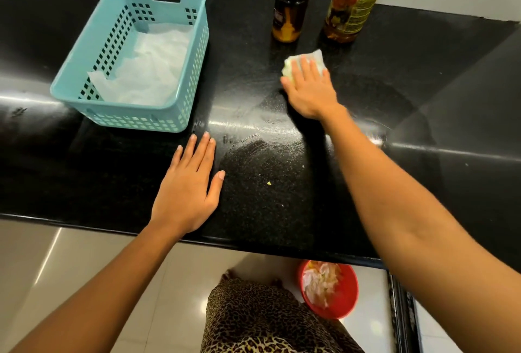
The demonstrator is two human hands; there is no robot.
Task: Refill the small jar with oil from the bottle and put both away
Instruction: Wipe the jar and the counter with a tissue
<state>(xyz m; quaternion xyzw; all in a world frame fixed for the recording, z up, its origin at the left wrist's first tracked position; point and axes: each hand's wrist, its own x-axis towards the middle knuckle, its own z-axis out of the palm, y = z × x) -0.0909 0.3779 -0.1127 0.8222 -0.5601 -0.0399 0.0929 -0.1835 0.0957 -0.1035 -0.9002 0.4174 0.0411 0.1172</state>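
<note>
Head view shows the right hand (308,90) pressing a tissue wad (308,56) under straight, close-set fingers (306,70) — the small jar (290,7) and bottle (355,0) stand upright just beyond those fingertips, much farther from the flat, slightly spread left hand (189,183).

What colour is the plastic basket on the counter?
The basket is light turquoise, clearest in the head view.

No legible lettering on bottle (352,0) or small jar (290,6), all too blurred.
</note>
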